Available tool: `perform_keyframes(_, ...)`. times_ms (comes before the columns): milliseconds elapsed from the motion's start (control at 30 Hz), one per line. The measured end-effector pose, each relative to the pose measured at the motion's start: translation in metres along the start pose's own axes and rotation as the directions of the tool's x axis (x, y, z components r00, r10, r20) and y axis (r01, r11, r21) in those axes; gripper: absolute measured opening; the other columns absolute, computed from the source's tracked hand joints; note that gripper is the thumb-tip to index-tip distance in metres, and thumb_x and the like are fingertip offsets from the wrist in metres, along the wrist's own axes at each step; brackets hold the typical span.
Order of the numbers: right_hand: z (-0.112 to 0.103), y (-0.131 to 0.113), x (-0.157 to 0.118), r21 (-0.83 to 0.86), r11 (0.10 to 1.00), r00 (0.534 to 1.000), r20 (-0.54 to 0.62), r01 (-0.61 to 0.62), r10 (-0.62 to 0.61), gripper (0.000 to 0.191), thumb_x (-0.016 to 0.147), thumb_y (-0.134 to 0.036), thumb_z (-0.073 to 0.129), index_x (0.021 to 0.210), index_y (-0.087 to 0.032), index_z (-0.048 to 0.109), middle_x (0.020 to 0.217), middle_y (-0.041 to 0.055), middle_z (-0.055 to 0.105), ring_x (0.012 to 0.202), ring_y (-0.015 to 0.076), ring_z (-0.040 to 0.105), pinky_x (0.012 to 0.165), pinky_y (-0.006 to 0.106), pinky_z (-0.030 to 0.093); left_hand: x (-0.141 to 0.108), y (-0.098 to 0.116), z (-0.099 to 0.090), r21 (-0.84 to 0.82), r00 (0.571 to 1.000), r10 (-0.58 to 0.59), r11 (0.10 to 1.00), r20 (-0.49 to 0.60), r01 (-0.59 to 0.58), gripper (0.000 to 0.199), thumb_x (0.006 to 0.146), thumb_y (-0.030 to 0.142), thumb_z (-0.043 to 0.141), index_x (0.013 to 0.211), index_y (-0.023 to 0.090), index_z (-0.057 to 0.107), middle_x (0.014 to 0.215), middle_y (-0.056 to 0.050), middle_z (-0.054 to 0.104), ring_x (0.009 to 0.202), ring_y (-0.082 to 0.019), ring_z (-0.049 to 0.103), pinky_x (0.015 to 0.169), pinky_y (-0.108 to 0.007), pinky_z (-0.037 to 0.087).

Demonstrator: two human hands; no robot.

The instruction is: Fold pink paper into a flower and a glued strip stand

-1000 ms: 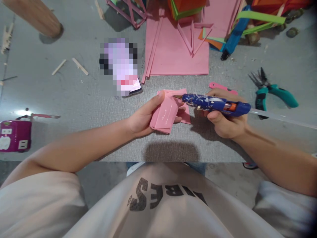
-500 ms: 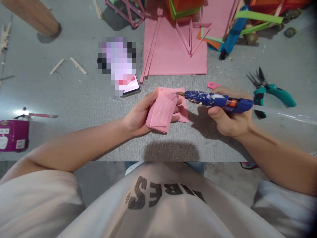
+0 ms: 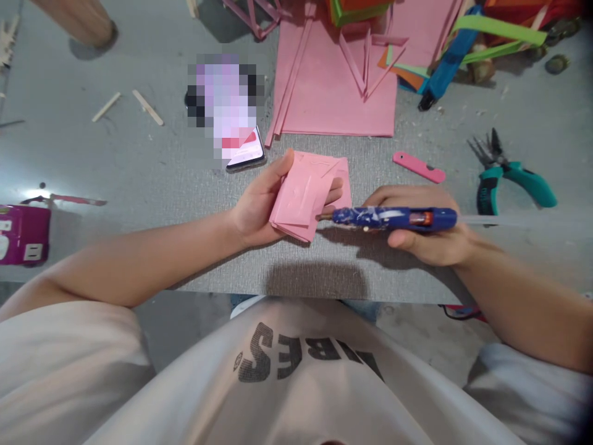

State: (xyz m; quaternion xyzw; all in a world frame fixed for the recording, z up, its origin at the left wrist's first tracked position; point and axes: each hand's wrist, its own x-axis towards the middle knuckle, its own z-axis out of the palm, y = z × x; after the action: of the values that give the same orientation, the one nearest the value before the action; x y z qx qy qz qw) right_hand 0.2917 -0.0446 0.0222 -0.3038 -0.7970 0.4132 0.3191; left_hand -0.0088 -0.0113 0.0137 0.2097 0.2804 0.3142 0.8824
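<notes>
My left hand (image 3: 259, 201) grips a folded piece of pink paper (image 3: 301, 198), thumb on its upper left edge and fingertips showing behind its right side. Thin glossy lines of glue run over the paper's face. In my right hand (image 3: 426, 238) is a blue glue gun (image 3: 370, 217), spattered with white, its nozzle pointing left at the paper's lower right edge. Whether the nozzle touches the paper I cannot tell. A clear glue stick (image 3: 482, 220) sticks out of the gun's back end.
A pink pocketknife-like tool (image 3: 419, 167) and teal-handled pliers (image 3: 498, 173) lie to the right. Pink sheets (image 3: 338, 111), strips and a blue cutter (image 3: 451, 59) are at the back. A phone (image 3: 245, 154) rests left of centre, a purple power socket box (image 3: 28, 235) far left.
My right hand has brought the glue gun down and slightly left, from the paper's top right corner to its lower right edge. The pink tool, partly covered before, now shows fully.
</notes>
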Motion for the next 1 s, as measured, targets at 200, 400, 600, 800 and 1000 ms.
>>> perform_keyframes(200, 0.012, -0.006, 0.000, 0.052, 0.999, 0.997, 0.075, 0.005, -0.009, 0.051, 0.112, -0.068, 0.069, 0.091, -0.022, 0.074, 0.093, 0.0066, 0.075, 0.077, 0.0176, 0.068, 0.068, 0.032, 0.050, -0.003, 0.002, 0.005, 0.025, 0.997, -0.051, 0.998, -0.058, 0.053, 0.080, 0.117, 0.077, 0.049, 0.152, 0.009, 0.072, 0.152, -0.022, 0.080, 0.152, -0.036, 0.074, 0.126, -0.048, 0.066)
perform_keyframes(400, 0.011, -0.004, 0.000, -0.001, 0.999, 0.998, 0.049, 0.033, -0.033, 0.048, 0.114, -0.062, 0.069, 0.085, -0.024, 0.065, 0.082, 0.0028, 0.066, 0.073, 0.0177, 0.064, 0.065, 0.033, 0.046, -0.001, 0.002, 0.003, 0.000, 0.998, -0.053, 0.999, -0.034, 0.053, 0.073, 0.118, 0.073, 0.049, 0.146, 0.010, 0.076, 0.145, -0.021, 0.084, 0.148, -0.035, 0.077, 0.121, -0.047, 0.068)
perform_keyframes(600, 0.010, -0.001, 0.000, -0.051, 0.998, 1.000, 0.003, 0.027, -0.027, 0.044, 0.112, -0.057, 0.074, 0.084, -0.025, 0.064, 0.078, 0.0009, 0.064, 0.068, 0.0171, 0.061, 0.063, 0.035, 0.043, 0.000, 0.000, 0.004, 0.016, 1.000, 0.005, 1.000, 0.000, -0.005, 0.070, 0.123, 0.061, 0.038, 0.134, 0.007, 0.081, 0.138, -0.020, 0.086, 0.142, -0.032, 0.080, 0.126, -0.044, 0.063)
perform_keyframes(800, 0.010, 0.006, -0.001, -0.035, 0.999, 0.989, -0.146, 0.009, -0.014, 0.043, 0.107, -0.056, 0.081, 0.081, -0.025, 0.066, 0.074, 0.0007, 0.062, 0.064, 0.0172, 0.055, 0.060, 0.038, 0.039, 0.000, 0.000, 0.009, 0.022, 1.000, 0.014, 1.000, 0.025, -0.015, 0.070, 0.123, 0.059, 0.033, 0.132, 0.011, 0.082, 0.126, -0.017, 0.088, 0.133, -0.033, 0.083, 0.118, -0.049, 0.068)
perform_keyframes(1000, 0.006, 0.008, -0.002, -0.087, 0.994, 0.962, -0.269, -0.068, 0.042, 0.049, 0.106, -0.063, 0.080, 0.078, -0.025, 0.069, 0.070, 0.0007, 0.061, 0.058, 0.0159, 0.050, 0.053, 0.039, 0.031, 0.000, 0.003, 0.012, -0.034, 0.999, -0.042, 0.999, -0.003, 0.042, 0.074, 0.123, 0.061, 0.026, 0.134, 0.013, 0.081, 0.113, -0.013, 0.089, 0.117, -0.029, 0.088, 0.109, -0.045, 0.072)
